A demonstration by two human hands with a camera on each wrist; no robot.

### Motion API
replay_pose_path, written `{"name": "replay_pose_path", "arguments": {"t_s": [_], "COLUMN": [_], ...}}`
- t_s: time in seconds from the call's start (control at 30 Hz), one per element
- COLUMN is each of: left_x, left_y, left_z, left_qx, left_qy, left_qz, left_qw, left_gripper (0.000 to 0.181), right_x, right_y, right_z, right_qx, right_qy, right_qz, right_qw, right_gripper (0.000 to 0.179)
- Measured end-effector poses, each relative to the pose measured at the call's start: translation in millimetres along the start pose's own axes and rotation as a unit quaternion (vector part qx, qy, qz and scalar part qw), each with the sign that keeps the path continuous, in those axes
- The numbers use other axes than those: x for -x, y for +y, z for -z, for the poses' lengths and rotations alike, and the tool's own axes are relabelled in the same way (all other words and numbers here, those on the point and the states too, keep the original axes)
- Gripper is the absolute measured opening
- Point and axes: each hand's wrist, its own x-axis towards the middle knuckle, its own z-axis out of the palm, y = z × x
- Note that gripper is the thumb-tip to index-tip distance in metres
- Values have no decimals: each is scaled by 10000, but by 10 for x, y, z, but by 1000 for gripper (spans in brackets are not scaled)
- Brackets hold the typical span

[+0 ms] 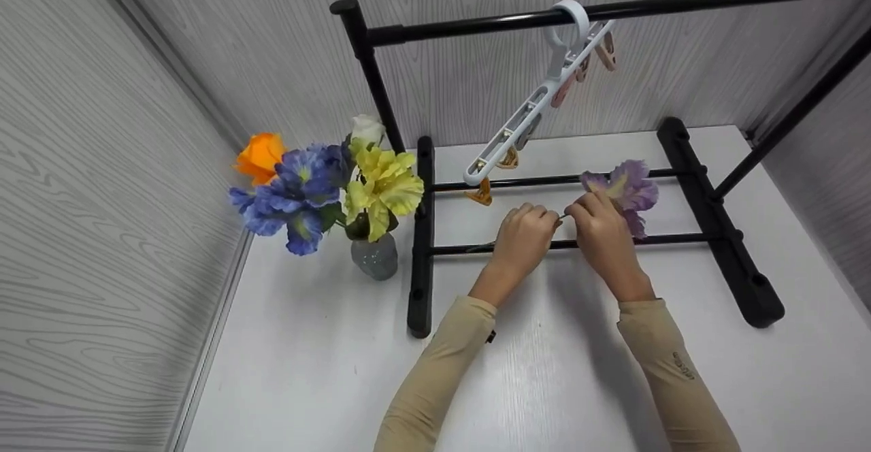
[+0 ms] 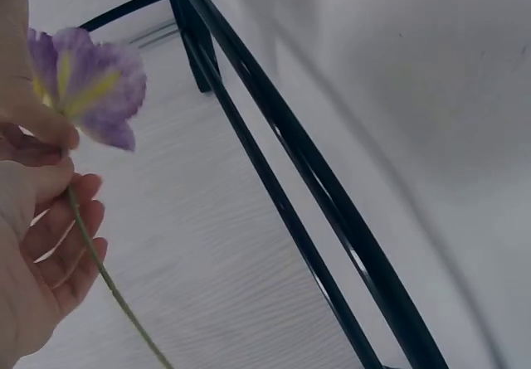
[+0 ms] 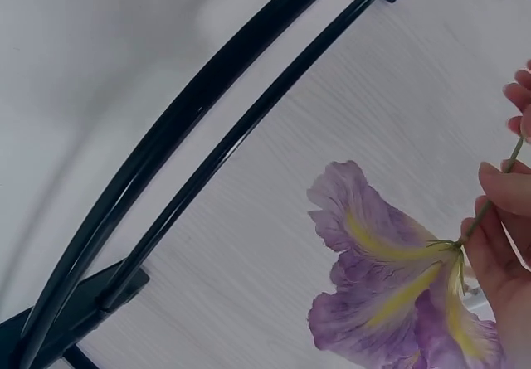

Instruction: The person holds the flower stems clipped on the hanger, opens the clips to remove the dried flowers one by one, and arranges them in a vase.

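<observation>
A purple artificial flower [image 1: 631, 186] with yellow streaks is held between both hands, over the lower bars of a black rack. My right hand [image 1: 602, 237] pinches its green stem [image 3: 476, 224] just below the bloom. Close beside it, my left hand [image 1: 525, 235] pinches the same stem farther down. In the left wrist view the stem's free end runs down past the left palm. The right wrist view shows the petals [image 3: 373, 278] spread wide, hanging to the left of the right fingers.
Left of the rack [image 1: 423, 268], a grey vase [image 1: 375, 257] holds yellow, blue, orange and white flowers. From the rack's top bar [image 1: 469, 28] hangs a white hanger [image 1: 524, 122] with several coloured clips, above and behind the hands.
</observation>
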Motion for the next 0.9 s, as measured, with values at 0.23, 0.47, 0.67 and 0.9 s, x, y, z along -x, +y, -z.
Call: {"name": "replay_pose_path", "arguments": {"t_s": [0.23,0.47,0.67,0.9], "left_x": [-36,0,96,309], "left_y": [-3,-63,-138,-278], "left_z": [88,106,68,270], "left_qx": [3236,6112,6868,7053], "left_qy": [-793,-1540,-1240,-378], "left_qz": [1458,3339,3947,3860], "left_qw": [9315,7009,5976,5933], "left_gripper": [10,8,6,8], "right_x": [7,72,95,124], "right_y": [-73,-105,-167,-195], "right_z": [-77,-154,-218,-215], "right_qx": [-31,-662,-1085,-1121], "right_qy": [351,551,790,1147], "right_qz": [164,37,-334,-890], "right_qw": [9992,9963,9904,9830], "right_gripper": [26,21,26,22]}}
